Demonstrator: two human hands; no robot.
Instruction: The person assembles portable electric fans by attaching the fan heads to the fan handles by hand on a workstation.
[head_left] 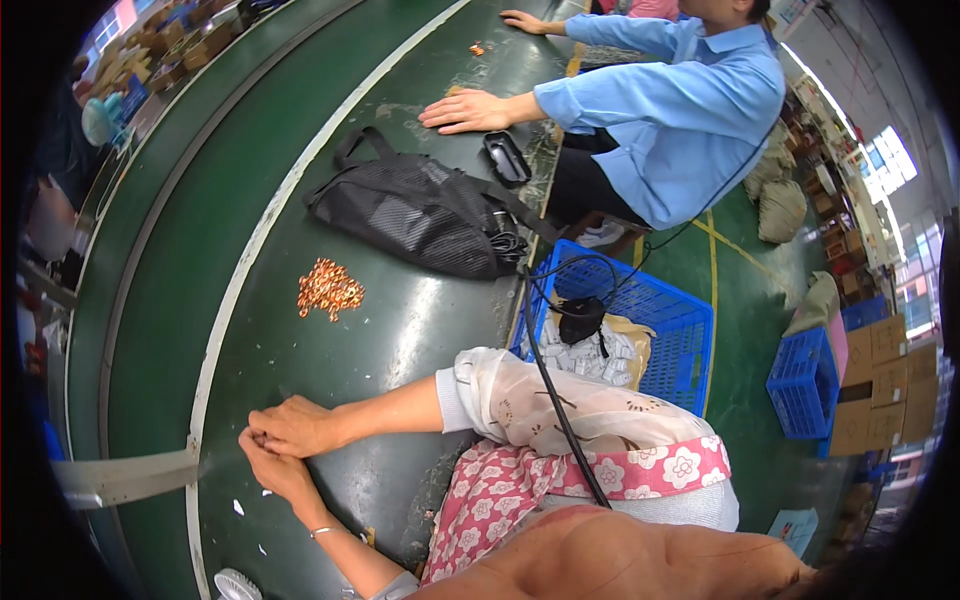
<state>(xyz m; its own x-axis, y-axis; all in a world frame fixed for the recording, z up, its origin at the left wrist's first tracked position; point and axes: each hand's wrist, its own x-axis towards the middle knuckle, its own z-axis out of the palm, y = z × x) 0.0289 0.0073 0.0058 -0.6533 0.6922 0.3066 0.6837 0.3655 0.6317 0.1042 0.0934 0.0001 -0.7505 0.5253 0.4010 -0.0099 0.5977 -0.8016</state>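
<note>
Saw left hand (277,472) touching right hand (303,426), both with bent fingers; could not tell of anything grasped. Noted copper-coloured pieces (330,290) heaped on green table (285,370), toward one o'clock from both.

A factory workshop, it seems: the hands (296,426) are over a long green desk (385,345), a belt-like green strip (165,310) running just beyond them. Near them lie piled copper-coloured parts (330,290); well apart from them stand a blue crate (803,385) and stacked cartons (872,375).
</note>
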